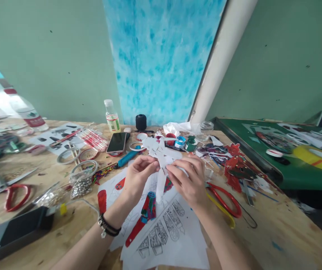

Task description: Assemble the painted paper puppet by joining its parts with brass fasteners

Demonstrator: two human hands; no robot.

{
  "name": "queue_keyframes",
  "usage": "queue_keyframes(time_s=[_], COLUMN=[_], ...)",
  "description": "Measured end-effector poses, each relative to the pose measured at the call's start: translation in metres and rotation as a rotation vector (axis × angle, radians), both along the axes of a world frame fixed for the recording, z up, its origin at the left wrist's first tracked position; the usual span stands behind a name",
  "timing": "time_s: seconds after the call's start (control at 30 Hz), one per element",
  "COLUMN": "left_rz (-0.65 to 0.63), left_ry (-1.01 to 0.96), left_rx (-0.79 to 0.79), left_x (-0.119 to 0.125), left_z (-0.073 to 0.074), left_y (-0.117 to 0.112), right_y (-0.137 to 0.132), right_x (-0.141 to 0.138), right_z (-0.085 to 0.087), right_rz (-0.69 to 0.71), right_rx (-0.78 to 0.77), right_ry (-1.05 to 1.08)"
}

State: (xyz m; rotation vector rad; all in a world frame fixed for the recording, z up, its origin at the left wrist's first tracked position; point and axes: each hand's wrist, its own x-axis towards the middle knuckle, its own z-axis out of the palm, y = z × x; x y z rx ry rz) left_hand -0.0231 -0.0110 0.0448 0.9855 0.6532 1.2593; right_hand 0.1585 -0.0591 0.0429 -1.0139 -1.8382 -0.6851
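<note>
Before me I have a white cut-out figure (159, 183) that looks like paper, with a long strip hanging down. My left hand (138, 175) is closed, thumb and forefinger pinching its left edge. On the other side my right hand (187, 179) is closed too, fingertips at its right edge. Below both hands lie white sheets with black line drawings (174, 243). A blue and red painted piece (149, 206) and a long red piece (135, 233) rest on the sheets. Red-handled scissors (228, 200) lie just right of my right wrist, beside a yellow handle (224, 212).
Behind the hands stand a phone (117, 143), a bottle (111, 118), a black round object (141, 122) and paint jars (180, 142). More red-handled scissors (18, 197) lie left, near bagged silver beads (81, 186). Red scraps (234, 165) and yellow tape (316, 157) are right.
</note>
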Motion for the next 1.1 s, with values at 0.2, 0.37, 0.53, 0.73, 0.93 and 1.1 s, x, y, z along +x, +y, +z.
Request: queue_keyframes(time_s=[0.2,0.37,0.53,0.73,0.93,1.1], left_rz=[-0.026,0.104,0.337,0.301,0.172,0.157], left_ry=[0.013,0.118,0.276,0.957,1.271,1.275], left_rx=[-0.061,0.010,0.186,0.572,0.644,0.610], left_x=[0.000,-0.002,-0.008,-0.017,-0.013,-0.010], left_z=[0.003,0.002,-0.004,-0.023,-0.042,-0.041], left_y=[-0.003,-0.002,0.008,0.018,0.016,0.014], right_y=[0.004,0.009,0.015,0.024,0.036,0.039], right_x=[-0.001,0.004,0.015,0.028,0.045,0.048], right_z=[-0.003,-0.007,-0.015,-0.022,-0.042,-0.056], right_rz=[0.120,0.109,-0.064,-0.113,-0.096,-0.001], right_rx=[-0.109,-0.039,-0.033,-0.099,-0.425,-0.586], right_ry=[0.002,0.256,0.558,0.747,0.231,0.021])
